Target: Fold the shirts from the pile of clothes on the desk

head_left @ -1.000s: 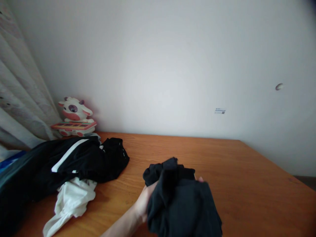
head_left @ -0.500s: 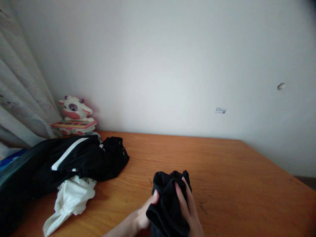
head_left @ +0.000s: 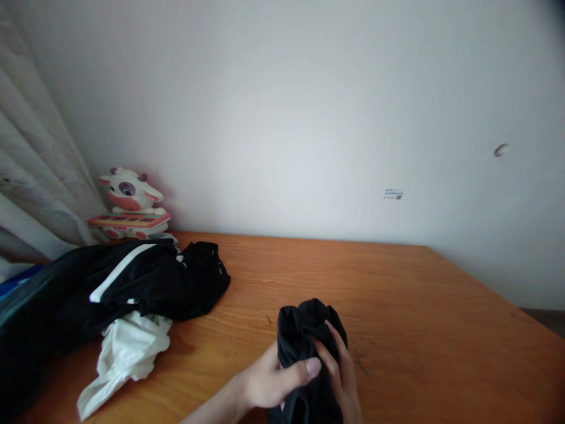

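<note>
A bundled black cloth garment [head_left: 311,318] is held between both hands at the bottom centre, above the wooden table [head_left: 397,330]. My left hand [head_left: 276,377] grips it from the left, its thumb lying across the front and its other fingers hidden behind the fabric. On the right side, my right hand [head_left: 342,374] is curled round the bundle, with its fingers pressed into the folds. The cloth is rolled or crumpled, so what sort of garment it is cannot be made out.
At the left lies a pile of black clothing [head_left: 189,294] with a white stripe, and a crumpled white cloth [head_left: 132,347] pokes out from under it. A cow-shaped toy keyboard [head_left: 130,203] stands behind, beside a pale curtain [head_left: 39,147]. A white wall [head_left: 286,118] rises along the table's back.
My left thumb has moved from the bundle's left edge across its front. The lower folded flap has been tucked in, and the garment looks more compact. My right hand stays on it.
</note>
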